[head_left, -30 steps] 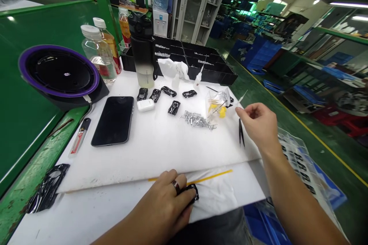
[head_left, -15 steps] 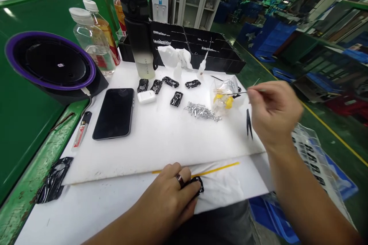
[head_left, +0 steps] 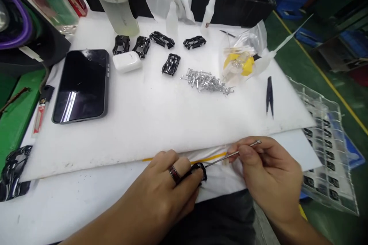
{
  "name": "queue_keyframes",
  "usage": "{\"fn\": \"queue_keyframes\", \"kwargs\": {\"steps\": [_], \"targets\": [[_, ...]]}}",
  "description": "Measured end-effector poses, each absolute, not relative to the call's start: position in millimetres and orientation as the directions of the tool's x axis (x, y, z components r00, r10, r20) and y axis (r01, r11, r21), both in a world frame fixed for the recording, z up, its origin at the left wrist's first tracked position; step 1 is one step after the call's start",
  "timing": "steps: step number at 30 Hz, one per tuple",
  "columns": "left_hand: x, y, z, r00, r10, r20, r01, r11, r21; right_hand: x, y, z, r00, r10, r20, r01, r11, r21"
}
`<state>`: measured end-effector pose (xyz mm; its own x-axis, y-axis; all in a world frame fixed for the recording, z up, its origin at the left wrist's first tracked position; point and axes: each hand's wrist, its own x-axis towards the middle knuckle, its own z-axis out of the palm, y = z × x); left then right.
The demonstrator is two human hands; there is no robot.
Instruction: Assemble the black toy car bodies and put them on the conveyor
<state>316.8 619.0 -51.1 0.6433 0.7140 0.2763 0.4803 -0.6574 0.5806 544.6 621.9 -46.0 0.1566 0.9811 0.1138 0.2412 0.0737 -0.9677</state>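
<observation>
Desk (head_left: 71,203): white, lower left to centre.
Left hand (head_left: 162,183): lower centre, fingers clamped on a black car (head_left: 204,173).
Right hand (head_left: 268,172): lower right, fingers pinching a metal tool (head_left: 228,155), tip at the car; seemingly mid-work.
Five other cars (head_left: 171,64): upper centre; whether finished, unclear.
Silver pieces (head_left: 205,81): heaped right of centre, apparently unused.

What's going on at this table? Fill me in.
A person works with both hands at the table's near edge. The left hand holds a small black toy car. The right hand holds a thin metal rod, its tip at the car; whether they touch is unclear. On the white board beyond lie five more cars, a pile of silver parts, tweezers and a phone.
</observation>
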Motion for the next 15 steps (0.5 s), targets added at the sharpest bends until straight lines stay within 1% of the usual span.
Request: {"fn": "queue_keyframes", "kwargs": {"steps": [5, 9, 15], "targets": [[313.9, 617.9, -51.8, 0.658, 0.707, 0.258, 0.485, -0.661, 0.573, 544.1, 623.1, -43.2, 0.13, 0.988, 0.085, 0.226, 0.054, -0.973], [311.8, 617.8, -53.1, 0.673, 0.702, 0.233, 0.492, -0.66, 0.567, 543.5, 622.8, -41.9, 0.118, 0.992, 0.051, 0.259, 0.019, -0.966], [311.8, 616.7, -57.2, 0.679, 0.698, 0.228, 0.49, -0.661, 0.567, 543.5, 621.4, -42.1, 0.094, 0.994, 0.05, 0.292, 0.021, -0.956]]}}
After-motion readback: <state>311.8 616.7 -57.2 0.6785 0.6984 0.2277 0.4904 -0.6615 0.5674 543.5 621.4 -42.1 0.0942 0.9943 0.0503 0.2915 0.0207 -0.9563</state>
